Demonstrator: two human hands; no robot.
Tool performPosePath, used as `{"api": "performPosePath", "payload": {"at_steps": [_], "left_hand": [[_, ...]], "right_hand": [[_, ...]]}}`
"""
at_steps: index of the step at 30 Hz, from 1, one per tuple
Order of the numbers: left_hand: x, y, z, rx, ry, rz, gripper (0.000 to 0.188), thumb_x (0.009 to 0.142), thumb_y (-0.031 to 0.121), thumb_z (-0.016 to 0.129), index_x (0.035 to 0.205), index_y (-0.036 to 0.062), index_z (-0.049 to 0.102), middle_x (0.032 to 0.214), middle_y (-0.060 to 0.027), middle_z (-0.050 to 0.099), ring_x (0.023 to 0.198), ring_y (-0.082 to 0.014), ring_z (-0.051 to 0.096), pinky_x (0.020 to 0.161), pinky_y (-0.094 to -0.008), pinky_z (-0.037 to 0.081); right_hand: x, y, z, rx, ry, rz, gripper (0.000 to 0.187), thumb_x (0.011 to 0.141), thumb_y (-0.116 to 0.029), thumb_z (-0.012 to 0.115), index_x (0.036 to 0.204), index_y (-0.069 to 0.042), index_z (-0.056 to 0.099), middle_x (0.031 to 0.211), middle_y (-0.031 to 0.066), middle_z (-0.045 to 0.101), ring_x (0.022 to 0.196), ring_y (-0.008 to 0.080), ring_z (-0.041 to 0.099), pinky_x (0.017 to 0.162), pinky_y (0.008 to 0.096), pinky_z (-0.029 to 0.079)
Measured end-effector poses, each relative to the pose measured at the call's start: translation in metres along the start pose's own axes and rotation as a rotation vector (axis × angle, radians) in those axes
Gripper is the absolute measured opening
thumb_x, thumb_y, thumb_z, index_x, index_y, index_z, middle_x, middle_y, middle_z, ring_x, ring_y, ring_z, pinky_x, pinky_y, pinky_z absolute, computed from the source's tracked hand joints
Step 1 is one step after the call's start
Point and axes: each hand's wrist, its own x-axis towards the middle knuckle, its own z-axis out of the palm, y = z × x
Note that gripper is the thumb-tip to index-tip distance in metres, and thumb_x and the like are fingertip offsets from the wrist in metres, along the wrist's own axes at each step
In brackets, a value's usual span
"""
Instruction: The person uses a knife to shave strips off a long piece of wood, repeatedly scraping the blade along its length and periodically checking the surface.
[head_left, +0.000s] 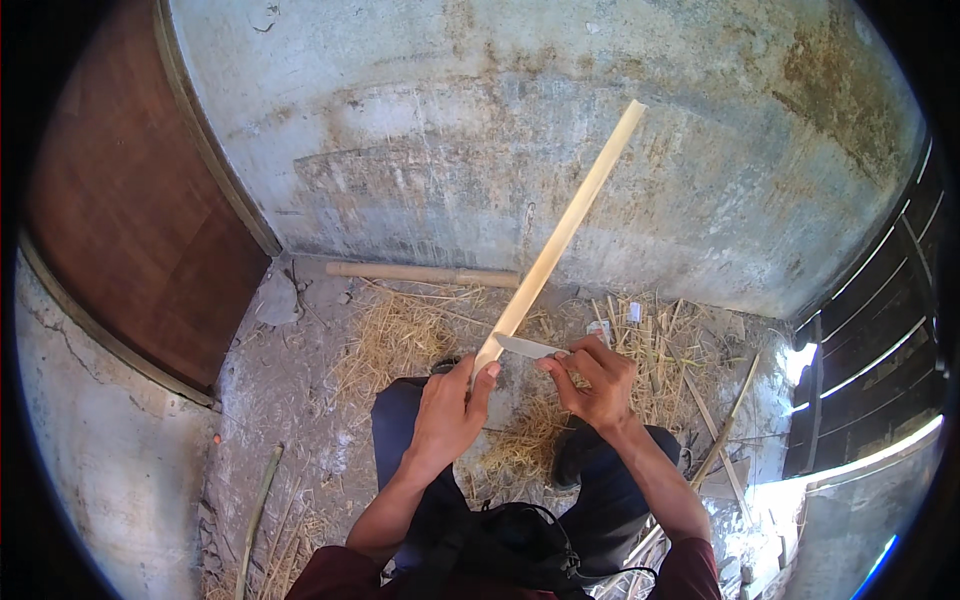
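A long pale strip of split bamboo (570, 219) slants up and away to the right, its near end gripped in my left hand (447, 415). My right hand (596, 381) is closed around the handle of a knife (525, 347), and the handle itself is mostly hidden by the fingers. The knife's blade points left and its tip meets the bamboo just beyond my left hand. Both hands are in front of my knees, above the floor.
Straw-like shavings (400, 335) litter the floor around my feet. A bamboo pole (425, 273) lies along the base of the stained wall (400, 180). A thin green stick (259, 520) is at lower left, below a brown door (140, 190). Dark slats (870, 370) stand at right.
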Motion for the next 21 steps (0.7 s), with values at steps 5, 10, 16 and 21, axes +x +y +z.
{"api": "performPosePath", "payload": {"at_steps": [5, 10, 16, 21], "left_hand": [[-0.0010, -0.0026, 0.0002, 0.041, 0.007, 0.007, 0.029, 0.113, 0.023, 0.064, 0.105, -0.0047, 0.067, 0.066, -0.0176, 0.059, 0.052, -0.0304, 0.058, 0.054, -0.0409, 0.045], [-0.0018, 0.0000, -0.0012, 0.029, 0.003, 0.005, 0.030, 0.113, 0.024, 0.064, 0.105, -0.0046, 0.067, 0.067, -0.0178, 0.059, 0.052, -0.0296, 0.058, 0.054, -0.0409, 0.044], [-0.0018, 0.0003, -0.0037, 0.012, 0.005, 0.021, 0.034, 0.114, 0.029, 0.062, 0.106, -0.0044, 0.067, 0.064, -0.0229, 0.060, 0.054, -0.0414, 0.062, 0.057, -0.0507, 0.045], [-0.0022, 0.0027, -0.0053, 0.020, -0.019, -0.004, 0.031, 0.114, 0.024, 0.062, 0.106, -0.0058, 0.066, 0.069, -0.0159, 0.062, 0.053, -0.0252, 0.056, 0.055, -0.0403, 0.046]], "right_hand": [[-0.0001, 0.0015, 0.0012, 0.009, 0.001, -0.002, 0.022, 0.084, -0.020, 0.096, 0.082, -0.011, 0.076, 0.078, 0.0025, 0.067, 0.056, 0.0219, 0.066, 0.049, 0.0367, 0.049], [-0.0014, 0.0020, 0.0020, -0.029, 0.009, -0.031, 0.021, 0.084, -0.019, 0.096, 0.083, -0.011, 0.076, 0.078, 0.0017, 0.067, 0.056, 0.0205, 0.066, 0.048, 0.0359, 0.049], [0.0017, -0.0030, 0.0026, -0.026, 0.019, -0.021, 0.025, 0.081, -0.014, 0.097, 0.079, -0.008, 0.073, 0.078, 0.0061, 0.069, 0.058, 0.0211, 0.066, 0.048, 0.0348, 0.049], [0.0020, -0.0034, 0.0021, -0.031, 0.029, -0.021, 0.024, 0.081, -0.014, 0.096, 0.079, -0.008, 0.073, 0.078, 0.0062, 0.069, 0.058, 0.0212, 0.067, 0.048, 0.0349, 0.049]]}}
